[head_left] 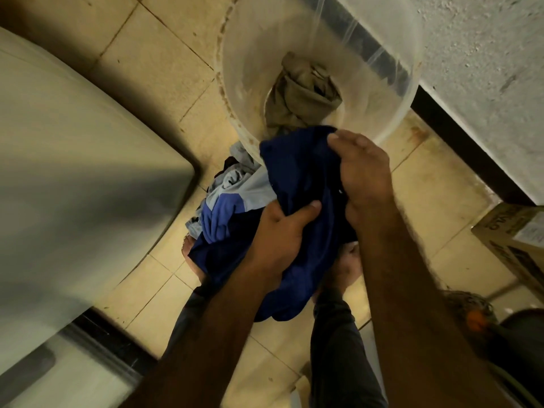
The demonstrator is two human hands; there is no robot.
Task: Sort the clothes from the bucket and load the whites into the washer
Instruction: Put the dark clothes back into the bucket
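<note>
Over on the left, a pale appliance, blurred by motion and probably the washer point(73, 172), fills the edge of the view with its top closed. Just right of it, on the tiled floor point(435, 184), lies a small heap of clothes. A grey-and-blue garment point(232, 195) sits on top, touching the near wall of the bucket.

The left grip point(282, 234) is closed on a navy garment point(300, 172), with the thumb pressed over a bunched fold and the fingers tucked beneath the cloth. The navy garment is held up above the floor, its upper edge overlapping the near rim of the translucent plastic bucket point(250, 69), and its lower folds hang down over the person's feet.

Inside the bucket, at the bottom, a crumpled khaki garment point(300, 98) lies by itself.

The right grip point(365, 172) clasps the top of the same navy garment, fingers curled over the fold close to the bucket's rim.

Further right, a cardboard box point(512, 234) sits against the rough plastered wall point(485, 48), well apart from the clothes.
</note>
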